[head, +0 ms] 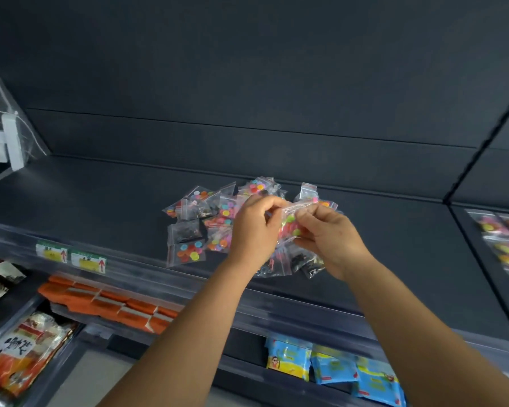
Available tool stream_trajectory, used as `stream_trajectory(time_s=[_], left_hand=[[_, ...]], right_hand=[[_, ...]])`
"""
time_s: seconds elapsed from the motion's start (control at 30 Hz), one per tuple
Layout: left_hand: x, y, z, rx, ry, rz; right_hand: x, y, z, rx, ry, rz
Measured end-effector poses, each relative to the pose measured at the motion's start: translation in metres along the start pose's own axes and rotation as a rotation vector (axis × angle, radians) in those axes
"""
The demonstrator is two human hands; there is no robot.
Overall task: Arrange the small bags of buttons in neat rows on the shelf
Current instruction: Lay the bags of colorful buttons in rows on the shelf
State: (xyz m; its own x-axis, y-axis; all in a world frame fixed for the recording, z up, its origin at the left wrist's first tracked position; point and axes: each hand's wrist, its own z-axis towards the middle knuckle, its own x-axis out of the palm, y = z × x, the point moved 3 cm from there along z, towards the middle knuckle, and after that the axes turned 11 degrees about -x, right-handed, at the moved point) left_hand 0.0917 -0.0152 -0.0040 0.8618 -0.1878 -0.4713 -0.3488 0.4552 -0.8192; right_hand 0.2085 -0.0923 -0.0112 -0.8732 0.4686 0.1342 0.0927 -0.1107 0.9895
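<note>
A loose heap of small clear zip bags of coloured and dark buttons (206, 221) lies on the dark grey shelf (100, 201). One bag with green, pink and yellow buttons (290, 223) is lifted above the heap. My left hand (254, 230) pinches its upper left edge. My right hand (328, 233) pinches its right side. Several more bags (294, 261) lie under my hands, partly hidden.
Price labels (71, 257) sit on the shelf's clear front rail. Below are orange packets (106, 304), blue packets (335, 365) and snack packs (27, 348). Bags lie in rows (506, 245) on the neighbouring shelf at right. A white bracket (6, 142) hangs at left.
</note>
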Motion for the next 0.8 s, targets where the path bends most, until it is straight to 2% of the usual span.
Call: stream_trajectory(time_s=[0.13, 0.3, 0.37, 0.47, 0.7, 0.8], left_hand=[[0.033, -0.022, -0.009, -0.074, 0.083, -0.119], [0.088, -0.056, -0.026, -0.311, 0.311, -0.214], [0.114, -0.077, -0.036, -0.305, 0.45, -0.258], [0.145, -0.105, -0.049, -0.231, 0.541, -0.233], [0.24, -0.176, -0.092, -0.309, 0.581, -0.239], [0.271, -0.196, -0.109, -0.335, 0.53, -0.212]], right_hand=[[-0.034, 0.006, -0.015, 0.017, -0.129, 0.05], [-0.098, 0.021, -0.035, -0.097, -0.345, 0.009], [-0.131, 0.026, -0.045, -0.123, -0.452, -0.02], [-0.171, 0.033, -0.057, -0.142, -0.511, -0.049], [-0.295, 0.051, -0.096, -0.105, -0.521, -0.164], [-0.339, 0.055, -0.111, -0.061, -0.489, -0.273]])
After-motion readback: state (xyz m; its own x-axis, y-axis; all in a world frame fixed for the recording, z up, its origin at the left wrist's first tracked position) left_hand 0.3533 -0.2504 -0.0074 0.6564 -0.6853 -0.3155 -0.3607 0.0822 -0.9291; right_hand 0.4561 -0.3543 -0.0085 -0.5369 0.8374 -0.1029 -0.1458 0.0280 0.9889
